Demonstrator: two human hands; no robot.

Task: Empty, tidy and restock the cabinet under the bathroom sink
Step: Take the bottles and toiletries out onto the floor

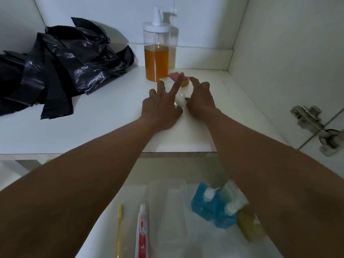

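Observation:
Both my arms reach into the white cabinet (93,131). My left hand (161,105) lies with fingers spread and straight over a small white pump bottle (180,98) that lies on the shelf. My right hand (201,97) is beside it, fingers extended, thumb side touching the bottle's pump end. Just beyond the fingertips sits a pink and yellow sponge (183,81). A clear pump dispenser (157,53) half full of orange liquid stands upright behind it. Whether either hand grips the bottle is unclear.
A heap of black plastic bags (55,67) fills the shelf's left side. A metal door hinge (312,125) sits at right. On the floor below lie a yellow toothbrush (120,228), a toothpaste tube (142,231), a clear tray (169,205), blue refill pouches (210,205) and a yellow-green bottle (249,226).

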